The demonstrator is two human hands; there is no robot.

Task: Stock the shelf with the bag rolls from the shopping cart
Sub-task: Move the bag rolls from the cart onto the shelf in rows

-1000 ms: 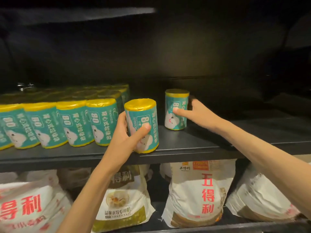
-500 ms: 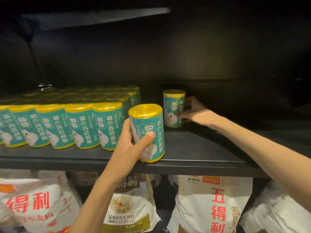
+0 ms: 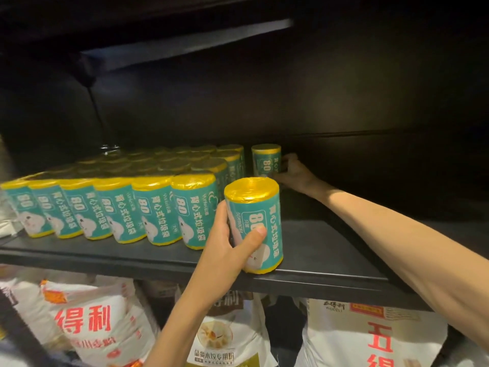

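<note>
Teal bag rolls with yellow ends stand upright on a black shelf [image 3: 330, 263]. My left hand [image 3: 225, 250] grips one roll [image 3: 258, 207] at the shelf's front edge, just right of the front row of rolls [image 3: 111, 210]. My right hand [image 3: 296, 172] reaches deep into the shelf and holds another roll [image 3: 264, 161] near the back wall, beside the last row. Its fingers wrap the roll's right side and are partly hidden in shadow.
Several rows of the same rolls fill the shelf's left half. The shelf's right half is bare and dark. White flour bags [image 3: 87, 321] with red print lie on the shelf below, with another flour bag [image 3: 370, 335] at the right. A dark shelf board hangs above.
My right hand has pushed its roll farther back toward the rear wall. My left hand has brought its roll closer to the front row. The view has moved nearer to the shelf.
</note>
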